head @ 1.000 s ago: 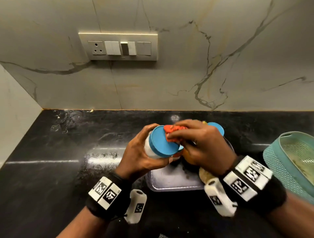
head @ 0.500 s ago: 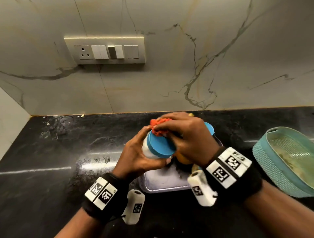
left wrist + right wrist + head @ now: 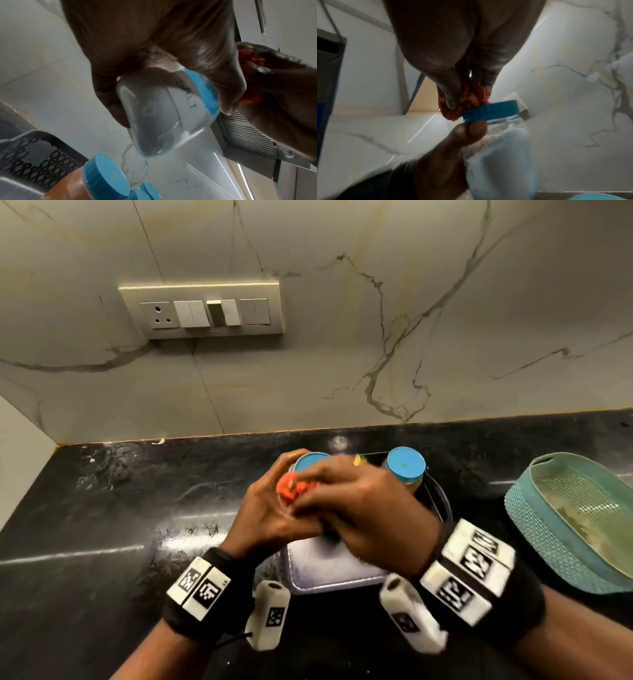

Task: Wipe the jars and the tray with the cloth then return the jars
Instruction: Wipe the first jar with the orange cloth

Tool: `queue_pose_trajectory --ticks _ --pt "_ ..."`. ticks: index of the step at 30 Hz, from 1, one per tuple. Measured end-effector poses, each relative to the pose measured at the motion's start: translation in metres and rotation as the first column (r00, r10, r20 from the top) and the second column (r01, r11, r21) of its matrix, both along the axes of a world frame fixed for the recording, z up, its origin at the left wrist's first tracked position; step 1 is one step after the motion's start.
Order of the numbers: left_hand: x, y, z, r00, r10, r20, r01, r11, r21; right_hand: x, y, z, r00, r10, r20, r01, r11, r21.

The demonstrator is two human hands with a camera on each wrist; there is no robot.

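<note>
Black counter (image 3: 102, 508); salt jar (image 3: 164, 108) (label wrist-only)

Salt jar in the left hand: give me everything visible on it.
The salt jar is clear plastic with a ribbed blue screw lid, "SALT" lettered on its side, and white contents inside. It is held tilted above the metal tray. The left hand grips its body; the right hand presses the orange cloth against it at the lid.

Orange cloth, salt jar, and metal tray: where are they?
Crumpled orange cloth (image 3: 291, 487): head view, its bunched middle.
Clear plastic salt jar with blue lid (image 3: 173, 97): left wrist view, its labelled side.
Shiny metal tray (image 3: 329, 568): head view, its bare floor.
</note>
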State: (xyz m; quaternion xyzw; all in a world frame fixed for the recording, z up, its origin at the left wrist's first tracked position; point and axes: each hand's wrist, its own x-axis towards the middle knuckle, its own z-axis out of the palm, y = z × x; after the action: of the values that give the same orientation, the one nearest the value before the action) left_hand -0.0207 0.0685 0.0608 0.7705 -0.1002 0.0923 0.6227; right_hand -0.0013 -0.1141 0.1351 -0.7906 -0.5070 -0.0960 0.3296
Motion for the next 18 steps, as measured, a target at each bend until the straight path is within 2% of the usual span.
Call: queue_pose_trajectory --ticks 2,6,8,10,12,15,18 --pt "-0.004 0.005 0.001 1.000 -0.002 -0.022 0.002 1.000 -0.011 -0.003 -0.020 -0.006 1.000 0.006 -0.005 -0.006 0.999 -0.041" --pt "-0.007 -0.004 0.003 1.000 -0.029 -0.006 0.030 0.996 0.083 0.032 -0.028 -0.005 0.976 -0.211 -0.055 0.211 0.978 -0.003" --pt "-0.004 -0.007 0.006 1.000 -0.030 0.007 0.029 0.995 0.096 0.033 -0.007 0.001 0.984 -0.168 -0.066 0.171 0.985 0.036" --pt "0.000 -0.003 0.010 0.999 -0.021 0.032 0.016 0.988 0.155 0.019 0.006 0.006 0.996 -0.055 -0.077 0.059 0.997 0.054" --pt "0.000 0.004 0.013 1.000 -0.008 0.019 0.003 0.969 0.247 0.003 0.004 0.004 1.000 0.026 -0.002 -0.026 0.999 -0.026" --pt "-0.003 0.009 0.018 0.998 0.014 0.055 -0.040 0.852 0.522 0.007 0.000 0.005 0.996 0.026 0.089 -0.009 0.983 -0.182" --pt "-0.006 0.004 0.020 0.997 0.042 0.057 -0.070 0.732 0.678 0.030 0.007 0.013 0.997 -0.075 -0.031 0.068 0.981 -0.180"
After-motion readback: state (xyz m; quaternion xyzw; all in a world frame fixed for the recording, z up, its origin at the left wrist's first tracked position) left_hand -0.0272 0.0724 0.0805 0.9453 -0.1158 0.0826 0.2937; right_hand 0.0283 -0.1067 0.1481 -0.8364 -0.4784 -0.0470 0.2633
